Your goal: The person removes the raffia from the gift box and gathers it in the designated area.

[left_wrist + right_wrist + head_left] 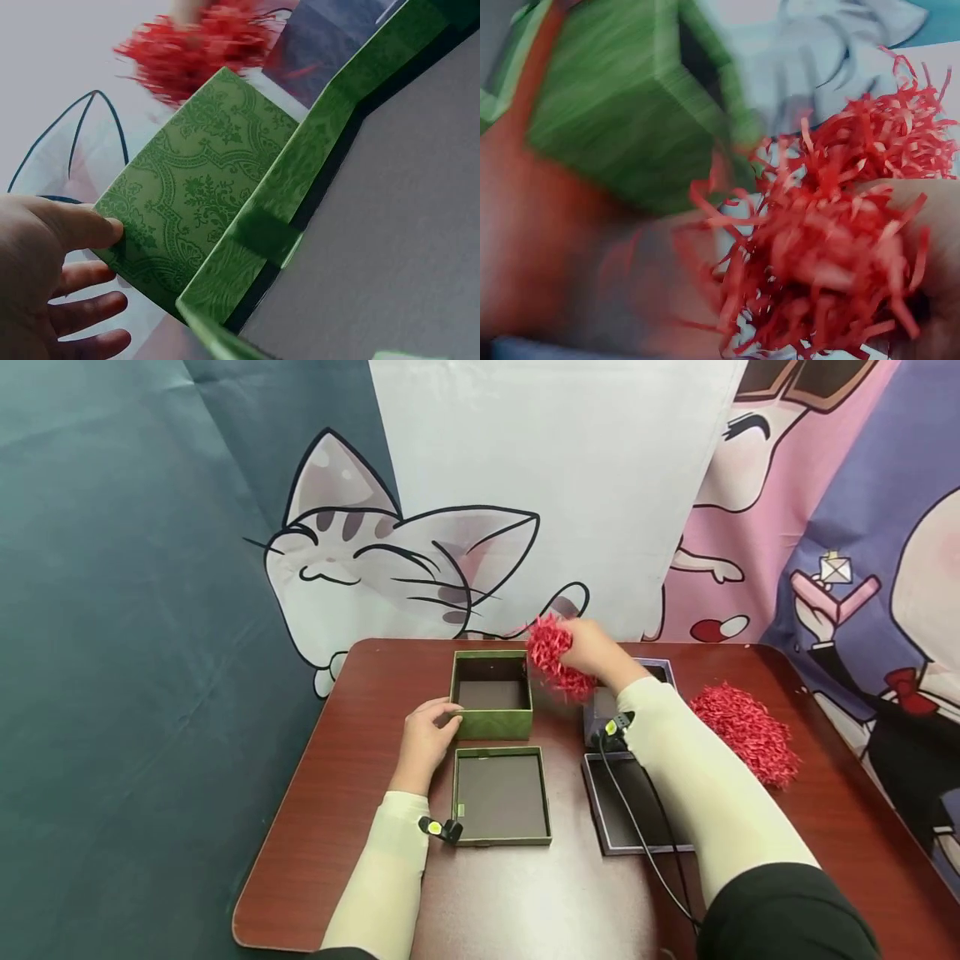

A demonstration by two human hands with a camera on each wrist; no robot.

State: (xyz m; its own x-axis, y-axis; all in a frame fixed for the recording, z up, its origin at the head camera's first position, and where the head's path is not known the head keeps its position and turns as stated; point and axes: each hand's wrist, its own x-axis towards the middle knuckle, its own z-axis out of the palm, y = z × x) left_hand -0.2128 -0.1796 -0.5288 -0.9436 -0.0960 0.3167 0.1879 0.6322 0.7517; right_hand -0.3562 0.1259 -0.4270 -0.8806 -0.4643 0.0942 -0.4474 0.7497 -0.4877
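Observation:
A green patterned box (pixel 493 725) stands with its open top showing a dark inside. My left hand (pixel 427 739) holds its near left corner, thumb on the front face, while the other fingers extend beside it in the left wrist view. A bunch of red crinkled paper shreds (pixel 553 656) is in my right hand (pixel 596 650), just right of the box's far rim. Loose strands stick out and cover much of the fingers. In front of the box lies its shallow green lid (pixel 502 797), inside facing up.
A purple-grey box (pixel 592 731) stands to the right, partly behind my right forearm. Nearer me is a matching shallow lid (pixel 626 797), crossed by a black cable (pixel 637 827). Farther right sits a large heap of red paper shreds (pixel 746 735). A printed cloth hangs behind the table.

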